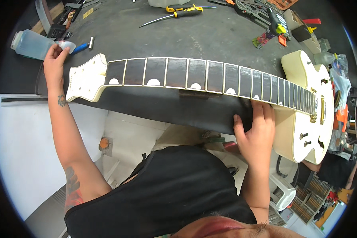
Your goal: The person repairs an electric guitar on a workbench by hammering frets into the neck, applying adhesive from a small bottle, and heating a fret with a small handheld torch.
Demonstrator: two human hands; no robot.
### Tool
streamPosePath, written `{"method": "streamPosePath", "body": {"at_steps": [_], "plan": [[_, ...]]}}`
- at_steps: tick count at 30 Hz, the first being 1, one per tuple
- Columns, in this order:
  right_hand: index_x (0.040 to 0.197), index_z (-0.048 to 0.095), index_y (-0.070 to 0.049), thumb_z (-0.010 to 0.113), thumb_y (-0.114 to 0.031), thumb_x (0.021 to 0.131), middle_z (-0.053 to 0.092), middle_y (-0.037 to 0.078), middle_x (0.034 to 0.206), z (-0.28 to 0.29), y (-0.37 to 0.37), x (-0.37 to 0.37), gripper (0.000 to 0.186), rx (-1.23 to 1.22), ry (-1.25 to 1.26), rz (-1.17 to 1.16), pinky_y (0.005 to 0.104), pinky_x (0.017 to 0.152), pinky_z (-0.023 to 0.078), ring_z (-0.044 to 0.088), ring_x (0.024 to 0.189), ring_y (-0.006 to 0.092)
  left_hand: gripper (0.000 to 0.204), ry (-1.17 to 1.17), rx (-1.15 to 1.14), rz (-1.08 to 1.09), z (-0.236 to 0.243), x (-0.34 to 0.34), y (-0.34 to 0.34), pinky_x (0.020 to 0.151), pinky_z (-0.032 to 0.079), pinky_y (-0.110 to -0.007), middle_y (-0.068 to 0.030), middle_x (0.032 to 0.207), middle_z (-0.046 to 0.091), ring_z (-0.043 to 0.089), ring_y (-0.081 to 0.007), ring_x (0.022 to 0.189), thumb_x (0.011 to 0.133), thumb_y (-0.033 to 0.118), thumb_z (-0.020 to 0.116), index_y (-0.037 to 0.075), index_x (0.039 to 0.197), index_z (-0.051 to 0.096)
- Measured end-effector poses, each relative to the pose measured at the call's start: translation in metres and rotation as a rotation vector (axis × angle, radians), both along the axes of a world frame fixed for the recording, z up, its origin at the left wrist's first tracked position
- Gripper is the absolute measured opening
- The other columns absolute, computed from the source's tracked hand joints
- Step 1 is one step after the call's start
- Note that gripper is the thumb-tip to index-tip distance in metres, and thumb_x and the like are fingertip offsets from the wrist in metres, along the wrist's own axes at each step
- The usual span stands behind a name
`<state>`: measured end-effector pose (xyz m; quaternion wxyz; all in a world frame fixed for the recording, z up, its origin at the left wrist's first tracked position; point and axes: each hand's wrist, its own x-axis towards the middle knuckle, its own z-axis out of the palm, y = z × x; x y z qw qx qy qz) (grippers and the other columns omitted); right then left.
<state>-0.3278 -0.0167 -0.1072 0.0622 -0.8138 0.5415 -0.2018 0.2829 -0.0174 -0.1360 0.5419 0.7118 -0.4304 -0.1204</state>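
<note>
A cream electric guitar lies face up across the bench, with its body (285, 135) on the right and its headstock (85, 79) on the left. No strings show over the dark fretboard (174, 71), which has pale half-round inlays. Beyond the headstock, my left hand (54, 63) has its thumb and fingers closed on a small whitish bottle (68, 47). My right hand (256, 131) is at the near edge of the neck by the body. Its fingers reach forward, their tips hidden under the neck, and the thumb stands apart on the black bench edge.
Beside my left hand are a jug of pale blue liquid (32, 44) and a blue-handled tool (83, 47). Two yellow-and-black screwdrivers (186, 12) lie at the back. A spray can (261, 39) stands behind the guitar body, near an open tool case (252, 14).
</note>
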Motion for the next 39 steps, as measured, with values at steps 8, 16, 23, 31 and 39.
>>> {"method": "streamPosePath", "body": {"at_steps": [8,16,23,31,39], "plan": [[0.126,0.061,0.002,0.077,-0.013,0.079,0.061,0.023,0.116,0.0,0.0,0.004,0.052,-0.016,0.054,-0.009,0.0541,0.09,0.049,0.058,0.104,0.0453,0.039,-0.052,-0.042,0.041,-0.016,-0.006,0.002,0.1,0.048,-0.028,-0.0106,0.116,0.072,0.066,-0.0161,0.11,0.093,0.009,0.077,-0.008,0.127,0.066],[0.133,0.059,0.001,0.076,-0.011,0.081,0.061,0.025,0.127,0.005,0.001,0.006,0.056,0.068,0.063,-0.043,0.0524,0.098,0.046,0.057,0.114,0.0472,0.04,-0.158,-0.13,0.21,-0.006,-0.017,-0.001,0.097,0.05,-0.027,-0.0125,0.117,0.072,0.068,-0.0161,0.108,0.097,0.012,0.075,-0.01,0.127,0.064],[0.133,0.058,0.004,0.075,-0.01,0.081,0.061,0.025,0.124,0.005,0.004,0.005,0.056,0.031,0.05,-0.031,0.0519,0.098,0.047,0.056,0.113,0.0463,0.04,-0.071,-0.189,0.104,-0.011,-0.002,-0.014,0.091,0.053,-0.028,-0.0135,0.114,0.072,0.068,-0.0155,0.102,0.096,0.011,0.075,-0.011,0.126,0.061],[0.133,0.059,0.002,0.075,-0.012,0.081,0.061,0.025,0.126,0.002,0.001,0.003,0.057,0.035,0.048,-0.016,0.0519,0.098,0.047,0.057,0.114,0.0463,0.04,-0.269,0.114,-0.114,-0.002,0.008,-0.064,0.088,0.054,-0.027,-0.0129,0.11,0.073,0.07,-0.0152,0.097,0.095,0.015,0.077,-0.01,0.123,0.062],[0.131,0.06,0.002,0.077,-0.011,0.08,0.062,0.024,0.123,0.001,0.002,0.005,0.056,0.052,0.064,-0.059,0.0524,0.097,0.047,0.057,0.113,0.0466,0.035,-0.283,0.148,-0.159,-0.016,0.006,-0.068,0.086,0.05,-0.023,-0.0049,0.106,0.073,0.066,-0.0086,0.094,0.095,0.016,0.077,-0.004,0.121,0.068]]}}
